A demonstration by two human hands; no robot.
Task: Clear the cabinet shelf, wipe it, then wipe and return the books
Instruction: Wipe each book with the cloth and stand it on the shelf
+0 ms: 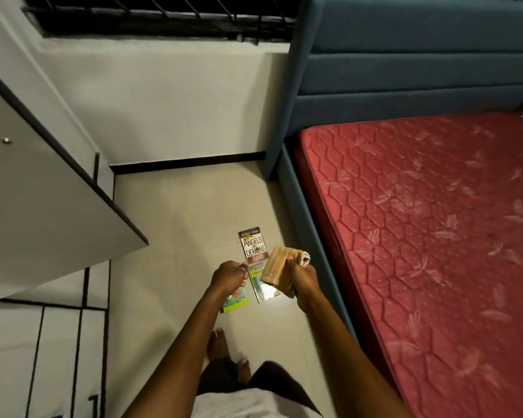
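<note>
On the uppermost book lying on the floor, the words "BENNY HINN" are printed along the top edge, and "ANGELS AND DEMONS" is set in large pale letters on a brown cover. A second book with a green cover is laid just below it, touching or overlapping its lower edge; part of a yellow title is seen, possibly "ENGLISH GRAMMAR", but it is half covered and cannot be read with certainty. A third book, with a bright green and red cover, is placed to the left of the second, and its title is hidden by the left wrist.

A folded striped cloth, orange-tan with a white end, is gripped in the right hand, the fingers being curled round it above the green book. The left hand is held beside it with the fingers curled inward; a ring is worn on one finger, and whether anything is pinched in this hand cannot be told.

The books are laid on a pale tiled floor, bordered by a dark skirting strip at the foot of a cream wall. An open white cabinet door with a dark edge and a small round knob is seen at the left. At the right, a red quilted mattress with a feather pattern is set in a blue upholstered bed frame. A barred window is placed high in the wall. Bare feet are seen on the floor below the arms.
</note>
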